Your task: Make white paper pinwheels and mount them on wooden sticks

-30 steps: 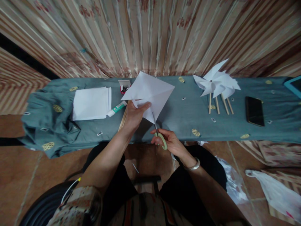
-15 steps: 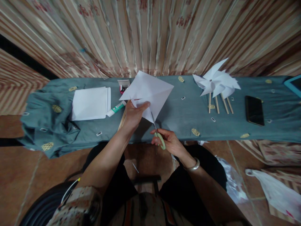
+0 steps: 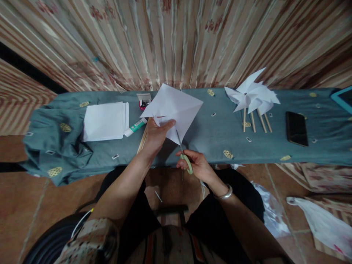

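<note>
My left hand [image 3: 157,132] grips a white square of paper [image 3: 180,104] by its lower left part, thumb on top. A slit runs in from the paper's left corner. In my right hand [image 3: 196,163] is a pair of scissors [image 3: 187,163] with light green handles, my fingers in the loops. The blades point up and away from me, at the paper's near corner, with part of them over the sheet. Thin wooden sticks [image 3: 142,141] lie partly hidden beneath my left hand and the paper.
Left on the cloth-covered table [image 3: 209,143] are a stack of white paper [image 3: 104,121], a glue stick [image 3: 136,127] and a small open box [image 3: 144,102]. To the right lie paper pinwheels [image 3: 251,93] on sticks, a phone [image 3: 297,128] and a blue-edged device [image 3: 343,99]. A curtain [image 3: 176,44] hangs behind.
Almost nothing differs. Both hands, the paper and the scissors keep nearly the same place, and the whole view has shifted very slightly.
</note>
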Demonstrator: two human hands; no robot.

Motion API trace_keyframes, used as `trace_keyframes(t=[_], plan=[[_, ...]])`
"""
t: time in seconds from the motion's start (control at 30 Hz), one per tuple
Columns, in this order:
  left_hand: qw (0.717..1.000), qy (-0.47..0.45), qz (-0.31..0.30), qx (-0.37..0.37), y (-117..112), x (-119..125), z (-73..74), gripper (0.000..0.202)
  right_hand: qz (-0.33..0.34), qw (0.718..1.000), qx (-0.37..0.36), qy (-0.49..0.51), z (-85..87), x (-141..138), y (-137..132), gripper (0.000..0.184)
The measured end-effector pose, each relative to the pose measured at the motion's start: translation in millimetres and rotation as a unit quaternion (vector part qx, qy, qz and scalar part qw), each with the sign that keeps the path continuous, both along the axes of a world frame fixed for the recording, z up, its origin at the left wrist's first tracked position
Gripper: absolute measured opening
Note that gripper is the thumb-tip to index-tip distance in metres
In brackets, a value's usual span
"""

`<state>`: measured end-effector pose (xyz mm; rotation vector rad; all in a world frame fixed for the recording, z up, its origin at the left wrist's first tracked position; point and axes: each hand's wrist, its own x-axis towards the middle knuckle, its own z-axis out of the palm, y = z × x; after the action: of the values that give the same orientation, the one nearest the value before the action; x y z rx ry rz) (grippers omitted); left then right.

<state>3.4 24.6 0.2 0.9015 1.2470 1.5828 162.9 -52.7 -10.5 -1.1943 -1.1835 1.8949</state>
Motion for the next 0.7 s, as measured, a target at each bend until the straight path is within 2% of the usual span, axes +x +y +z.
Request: trace_keyframes(t=[0.2, 0.47, 0.7], plan=[[1.000, -0.006, -0.004, 0.003, 0.1, 1.0, -2.3, 0.030, -0.006, 1.000, 0.007, -0.004, -2.0, -0.4, -0.1, 0.044], [1.000, -0.003, -0.003, 0.011, 0.5, 0.6, -3.6, 0.032, -0.009, 0.999, -0.031, 0.009, 0.0, -2.4, 1.4, 0.044], [1.000, -0.013, -0.023, 0.002, -0.6, -2.5, -4.3, 0.028, -0.037, 0.999, -0.014, -0.003, 3.3, -1.2, 3.4, 0.042]])
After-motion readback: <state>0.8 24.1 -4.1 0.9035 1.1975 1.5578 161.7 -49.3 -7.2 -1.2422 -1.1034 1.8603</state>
